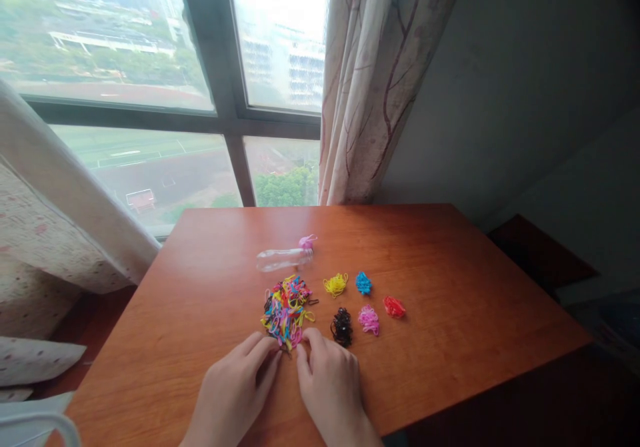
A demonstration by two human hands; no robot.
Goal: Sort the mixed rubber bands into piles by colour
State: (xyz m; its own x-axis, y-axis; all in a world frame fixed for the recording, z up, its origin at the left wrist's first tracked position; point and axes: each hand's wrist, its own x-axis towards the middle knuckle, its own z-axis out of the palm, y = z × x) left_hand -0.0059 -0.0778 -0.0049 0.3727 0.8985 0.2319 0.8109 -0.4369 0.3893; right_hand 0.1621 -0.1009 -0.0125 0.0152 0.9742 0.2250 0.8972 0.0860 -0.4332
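Note:
A mixed pile of small coloured rubber bands lies on the wooden table in front of me. At the pile's near left edge is my left hand, its thumb and fingers drawn together by the bands. My right hand meets the near right edge, fingers bent in a pinch beside a pink band. Whatever sits between the fingertips of either hand is too small to make out. Sorted heaps lie to the right: yellow bands, blue bands, black bands, pink bands and red bands.
Behind the pile a clear plastic bottle lies on its side, with a pink piece at its right end. The table stands against a window with patterned curtains. A white curved frame shows at lower left.

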